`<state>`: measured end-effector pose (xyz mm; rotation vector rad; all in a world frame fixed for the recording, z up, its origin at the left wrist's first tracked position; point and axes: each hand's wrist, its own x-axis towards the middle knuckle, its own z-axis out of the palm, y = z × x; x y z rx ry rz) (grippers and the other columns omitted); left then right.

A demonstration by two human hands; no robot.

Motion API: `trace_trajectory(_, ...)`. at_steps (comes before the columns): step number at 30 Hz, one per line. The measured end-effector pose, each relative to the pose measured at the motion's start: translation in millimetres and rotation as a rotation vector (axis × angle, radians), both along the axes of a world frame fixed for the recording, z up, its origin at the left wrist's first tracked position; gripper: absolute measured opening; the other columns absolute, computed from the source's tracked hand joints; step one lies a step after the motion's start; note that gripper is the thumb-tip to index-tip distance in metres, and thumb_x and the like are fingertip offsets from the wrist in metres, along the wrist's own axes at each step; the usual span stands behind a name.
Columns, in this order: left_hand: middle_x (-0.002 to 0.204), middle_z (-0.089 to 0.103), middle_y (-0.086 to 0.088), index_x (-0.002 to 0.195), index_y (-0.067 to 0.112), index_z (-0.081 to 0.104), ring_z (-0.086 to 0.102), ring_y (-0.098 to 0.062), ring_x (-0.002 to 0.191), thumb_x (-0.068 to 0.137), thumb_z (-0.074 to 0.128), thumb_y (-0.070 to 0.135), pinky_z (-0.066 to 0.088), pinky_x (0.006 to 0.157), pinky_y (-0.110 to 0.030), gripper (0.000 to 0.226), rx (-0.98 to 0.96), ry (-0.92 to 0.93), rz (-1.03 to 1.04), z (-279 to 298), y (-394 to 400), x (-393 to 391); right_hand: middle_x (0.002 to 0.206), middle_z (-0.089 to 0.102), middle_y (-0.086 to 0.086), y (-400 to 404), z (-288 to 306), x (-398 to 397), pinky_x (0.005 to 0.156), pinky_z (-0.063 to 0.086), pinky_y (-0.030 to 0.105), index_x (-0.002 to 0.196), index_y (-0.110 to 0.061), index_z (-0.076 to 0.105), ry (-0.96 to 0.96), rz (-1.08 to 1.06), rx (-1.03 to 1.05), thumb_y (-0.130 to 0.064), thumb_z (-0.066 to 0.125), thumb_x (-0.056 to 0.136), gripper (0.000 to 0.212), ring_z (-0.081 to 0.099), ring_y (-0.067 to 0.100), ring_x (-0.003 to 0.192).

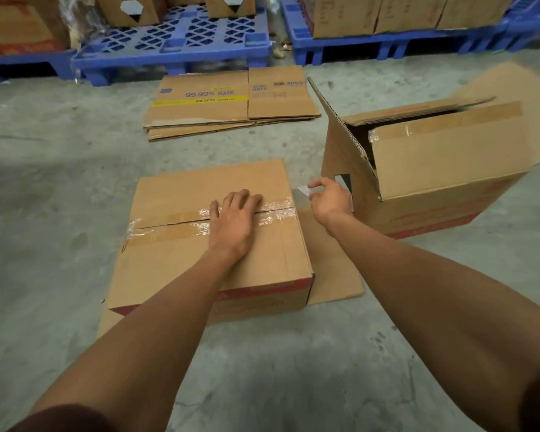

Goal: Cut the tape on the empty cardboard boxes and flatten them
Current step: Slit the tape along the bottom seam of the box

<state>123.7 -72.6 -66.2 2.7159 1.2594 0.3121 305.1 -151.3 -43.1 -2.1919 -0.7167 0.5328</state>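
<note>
Now left hand (234, 216) presses flat on the taped brown cardboard box (209, 241); right hand (329, 199) grips a silver blade (303, 192), open-flapped big brown carton (434, 169) crowding just beside.

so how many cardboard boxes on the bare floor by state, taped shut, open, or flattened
taped shut: 1, the taped box under the left hand
open: 1, the open box
flattened: 1 flattened stack, sheet count unclear
total: 3

Two bare forearms, dark maroon short sleeves at the upper arms, no gloves or jewellery.
</note>
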Motion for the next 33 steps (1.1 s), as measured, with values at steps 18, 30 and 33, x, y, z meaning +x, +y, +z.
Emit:
trace_trajectory(18,0.115,0.054,-0.002,0.111,0.022,0.055,0.047,-0.025,0.107,0.086,0.047,0.003,0.033,0.094,-0.042,0.032,0.208,-0.030,0.063,0.9,-11.4,2.9,0.116,0.071,0.000,4.7,-0.9,-0.5,0.054,0.039,0.020,0.114,-0.030,0.073,-0.194,0.029,-0.034,-0.021,0.055,0.097,0.026,0.065,0.021,0.096)
trace_trajectory(30,0.108,0.052,-0.002,0.109,0.021,0.053,0.046,-0.025,0.101,0.086,0.047,0.003,0.033,0.087,-0.041,0.030,0.250,-0.011,0.098,0.4,-13.9,2.7,0.116,0.071,0.000,-2.7,-1.2,-1.6,0.059,0.041,0.020,0.116,-0.029,0.072,-0.225,0.076,0.016,-0.025,0.057,0.096,0.025,0.066,0.018,0.098)
trace_trajectory(33,0.107,0.052,-0.003,0.109,0.021,0.054,0.046,-0.025,0.101,0.084,0.047,0.001,0.032,0.086,-0.041,0.032,0.252,-0.010,0.101,0.7,-13.4,2.7,0.114,0.072,-0.001,-5.1,-1.7,-2.1,0.060,0.042,0.019,0.115,-0.028,0.073,-0.244,0.107,0.014,-0.024,0.057,0.096,0.026,0.066,0.017,0.097)
